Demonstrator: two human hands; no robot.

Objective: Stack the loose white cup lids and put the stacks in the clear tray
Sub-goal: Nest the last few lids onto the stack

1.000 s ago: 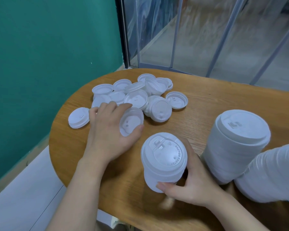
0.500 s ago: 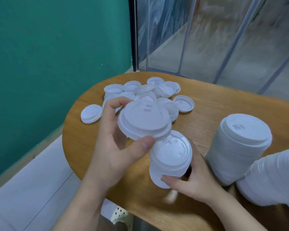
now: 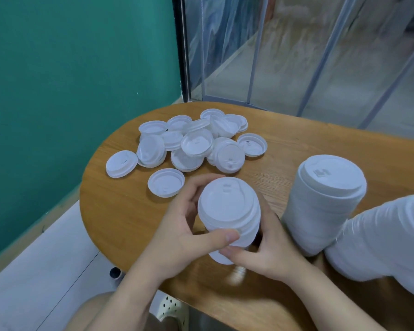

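A short stack of white cup lids (image 3: 228, 211) stands near the front of the wooden table (image 3: 129, 211), held between both hands. My left hand (image 3: 179, 232) grips its left side, thumb across the front. My right hand (image 3: 265, 249) grips its right and lower side. Several loose white lids (image 3: 191, 144) lie in a pile behind, some upside down. One upturned lid (image 3: 166, 182) lies apart, just left of the stack. A tall lid stack (image 3: 323, 206) stands at the right, and another stack (image 3: 382, 240) lies on its side beside it. No clear tray is in view.
A teal wall rises on the left and glass panels stand behind the table. The table's rounded left end drops to a pale floor. A white perforated shoe (image 3: 170, 309) shows below the front edge.
My left hand lifted a lid from the pile and set it on top of the stack held by my right hand. Both hands now grip the stack.
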